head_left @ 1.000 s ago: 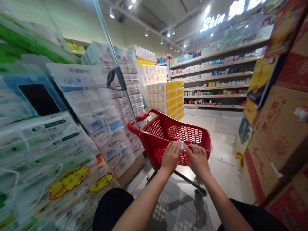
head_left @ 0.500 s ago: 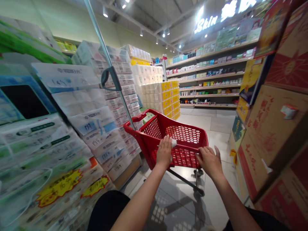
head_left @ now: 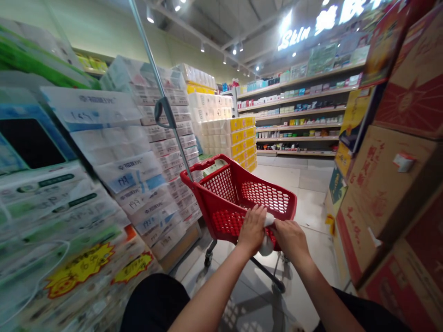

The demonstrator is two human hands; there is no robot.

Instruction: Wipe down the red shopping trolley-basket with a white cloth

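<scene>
A red plastic shopping cart (head_left: pixel 214 214) with perforated sides stands in front of me. A tall metal pole with a grey handle (head_left: pixel 165 113) rises from its handle end. At the cart's near side my left hand (head_left: pixel 253 230) is closed on a soft white wad (head_left: pixel 266 246), perhaps a cloth or tissue. Part of the wad shows between my hands and below the fingers. My right hand (head_left: pixel 290 240) has its fingers curled against the same wad, close to the left fingertips; those fingers are partly hidden. Behind the cart's handle lies a pale green item (head_left: pixel 213 167).
Stacks of wrapped tissue packs (head_left: pixel 124 161) rise close on the left, some with yellow price signs (head_left: pixel 79 272). Cardboard boxes (head_left: pixel 384 184) are piled on the right. Beyond the cart, tiled floor (head_left: pixel 308 193) leads to shelves of small products (head_left: pixel 297 110). My knees flank my arms.
My right hand has moved left from the cart's rim to the white wad. My left hand has shifted right and slightly down with the wad, and more of the wad now shows.
</scene>
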